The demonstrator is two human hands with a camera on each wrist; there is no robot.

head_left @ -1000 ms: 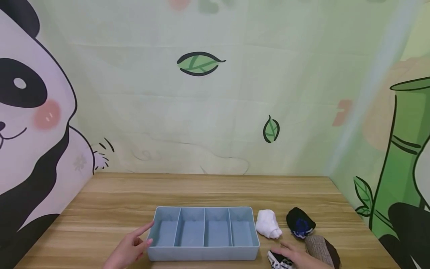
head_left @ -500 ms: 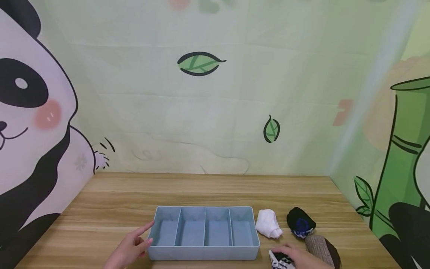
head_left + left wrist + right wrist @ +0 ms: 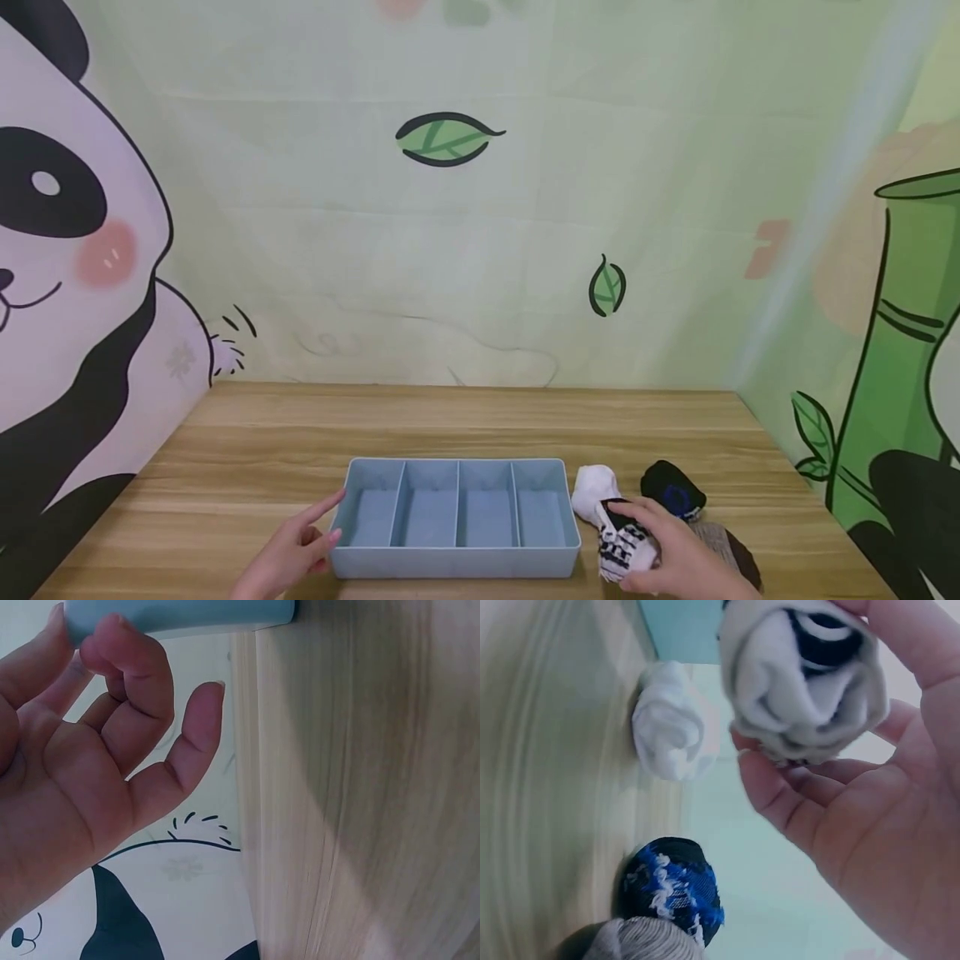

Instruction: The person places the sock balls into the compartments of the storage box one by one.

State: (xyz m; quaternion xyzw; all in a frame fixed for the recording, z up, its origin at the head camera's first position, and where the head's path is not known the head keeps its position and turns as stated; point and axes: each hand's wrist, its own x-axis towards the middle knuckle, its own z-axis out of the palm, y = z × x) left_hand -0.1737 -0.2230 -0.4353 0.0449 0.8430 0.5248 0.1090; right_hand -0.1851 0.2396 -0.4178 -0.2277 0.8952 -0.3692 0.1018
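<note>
My right hand (image 3: 686, 557) holds a rolled black-and-white sock (image 3: 621, 552) just above the table, right of a pale blue box (image 3: 453, 564) with several compartments. Seen from the right wrist, fingers and thumb grip the sock roll (image 3: 802, 690) around its sides. At the box's left end, my left hand (image 3: 281, 552) touches the wall with its index finger and thumb. In the left wrist view the other fingers of that hand (image 3: 82, 772) hang loosely bent, and the box (image 3: 180, 615) shows only in part. A white rolled sock (image 3: 592, 485) lies partly hidden behind the held one.
To the right lie a black-and-blue rolled sock (image 3: 670, 486) and a grey-brown one (image 3: 738, 557), the latter partly covered by my right hand. The wooden table (image 3: 465, 421) meets a printed cloth backdrop (image 3: 337, 250) at its far edge.
My right hand has picked the black-and-white sock up off the table and raised it slightly, so that it now overlaps the white sock. My left hand stays at the box.
</note>
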